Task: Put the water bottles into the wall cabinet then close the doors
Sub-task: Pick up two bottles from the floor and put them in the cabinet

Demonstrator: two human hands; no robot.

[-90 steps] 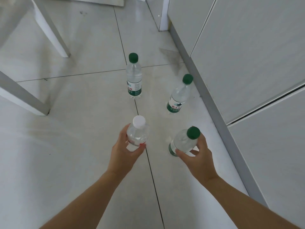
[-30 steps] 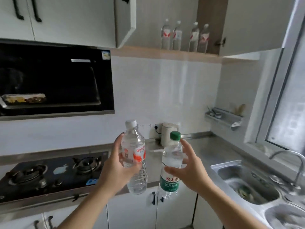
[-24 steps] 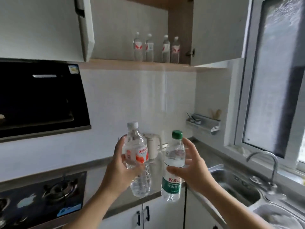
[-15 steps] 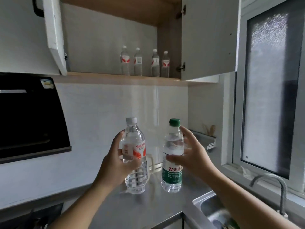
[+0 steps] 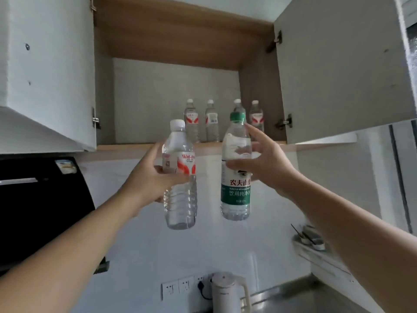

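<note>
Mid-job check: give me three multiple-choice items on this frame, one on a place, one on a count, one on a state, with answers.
1. Where is the green-capped bottle?
A. On the shelf
B. In the right hand
C. Beside the kettle

2. How many bottles stand in the wall cabinet?
A. Two
B. Four
C. Six

3. How are the cabinet doors?
A. Both open
B. Both closed
C. One open, one closed

Answers:
1. B: its fingers wrap the bottle below the shelf edge.
2. B: four white-capped bottles line the back.
3. A: the left door and the right door swing outward.
</note>
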